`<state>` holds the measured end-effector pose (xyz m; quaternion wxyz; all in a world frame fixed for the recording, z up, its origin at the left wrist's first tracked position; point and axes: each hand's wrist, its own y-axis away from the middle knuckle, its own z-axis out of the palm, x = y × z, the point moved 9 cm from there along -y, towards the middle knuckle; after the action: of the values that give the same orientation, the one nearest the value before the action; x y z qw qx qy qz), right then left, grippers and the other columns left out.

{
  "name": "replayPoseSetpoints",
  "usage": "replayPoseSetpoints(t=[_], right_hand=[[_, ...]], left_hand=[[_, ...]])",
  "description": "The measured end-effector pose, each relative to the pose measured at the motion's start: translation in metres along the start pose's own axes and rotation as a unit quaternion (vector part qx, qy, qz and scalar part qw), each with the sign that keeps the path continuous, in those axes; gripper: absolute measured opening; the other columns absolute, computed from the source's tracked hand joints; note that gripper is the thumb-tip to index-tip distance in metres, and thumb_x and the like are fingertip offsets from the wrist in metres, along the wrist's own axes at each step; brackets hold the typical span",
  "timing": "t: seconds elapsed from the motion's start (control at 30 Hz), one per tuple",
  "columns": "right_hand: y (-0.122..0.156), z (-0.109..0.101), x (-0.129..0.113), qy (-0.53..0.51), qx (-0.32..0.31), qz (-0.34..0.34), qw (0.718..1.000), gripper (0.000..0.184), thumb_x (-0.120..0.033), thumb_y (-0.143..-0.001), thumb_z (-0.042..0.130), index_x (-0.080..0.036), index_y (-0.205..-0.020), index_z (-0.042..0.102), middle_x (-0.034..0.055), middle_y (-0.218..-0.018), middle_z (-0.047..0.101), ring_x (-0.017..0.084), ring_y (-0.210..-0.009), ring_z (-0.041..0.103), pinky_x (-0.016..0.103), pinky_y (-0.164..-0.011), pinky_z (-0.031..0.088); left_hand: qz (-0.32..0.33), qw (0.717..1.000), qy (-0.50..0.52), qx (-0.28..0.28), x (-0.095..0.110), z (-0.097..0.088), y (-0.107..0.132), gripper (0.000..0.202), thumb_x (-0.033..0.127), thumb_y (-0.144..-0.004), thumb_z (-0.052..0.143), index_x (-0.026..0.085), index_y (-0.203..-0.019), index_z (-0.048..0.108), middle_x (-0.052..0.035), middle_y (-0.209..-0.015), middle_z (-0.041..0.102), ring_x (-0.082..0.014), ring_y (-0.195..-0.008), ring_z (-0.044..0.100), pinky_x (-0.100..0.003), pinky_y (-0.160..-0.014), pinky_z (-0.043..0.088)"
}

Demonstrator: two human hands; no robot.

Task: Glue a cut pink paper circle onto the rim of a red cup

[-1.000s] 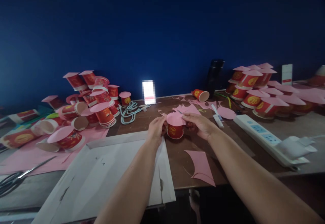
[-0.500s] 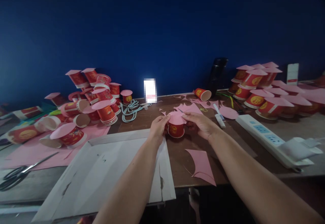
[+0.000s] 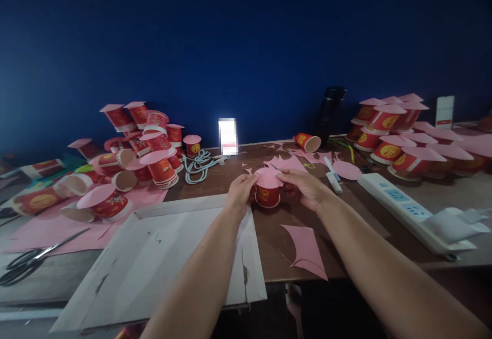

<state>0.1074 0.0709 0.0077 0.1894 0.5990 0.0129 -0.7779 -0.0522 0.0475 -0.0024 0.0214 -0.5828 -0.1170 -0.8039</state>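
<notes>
A red paper cup with gold print stands upside down on the brown table in front of me. On its base lies a round pink paper disc. My left hand pinches the disc's left edge, its fingers curled beside the cup. At the opposite edge my right hand grips the disc between thumb and fingers. Both hands' lower fingers are partly hidden, so I cannot tell whether they touch the cup's side. Pink paper offcuts lie just behind the cup, and a larger offcut lies nearer me.
Red cups with pink discs are heaped at left and stacked at right. A white cardboard tray lies under my left forearm. Scissors, a power strip, a glue tube and a black bottle surround the workspace.
Both hands keep their hold on the disc over the cup with almost no movement. The whole view has shifted very slightly.
</notes>
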Motion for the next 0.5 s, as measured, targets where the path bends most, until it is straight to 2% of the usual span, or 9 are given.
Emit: replayPoseSetpoints(t=[0.5], right_hand=[[0.0006, 0.0038, 0.002, -0.006, -0.012, 0.013, 1.0, 0.017, -0.021, -0.069, 0.074, -0.019, -0.082, 0.063, -0.002, -0.067, 0.063, 0.009, -0.052, 0.053, 0.02, -0.049, 0.047]], left_hand=[[-0.001, 1.0, -0.005, 0.003, -0.0022, -0.0014, -0.0031, 0.037, 0.042, -0.059, 0.077, 0.018, -0.067, 0.05, 0.0047, -0.051, 0.048, -0.0058, -0.042, 0.042, -0.018, -0.04, 0.025]])
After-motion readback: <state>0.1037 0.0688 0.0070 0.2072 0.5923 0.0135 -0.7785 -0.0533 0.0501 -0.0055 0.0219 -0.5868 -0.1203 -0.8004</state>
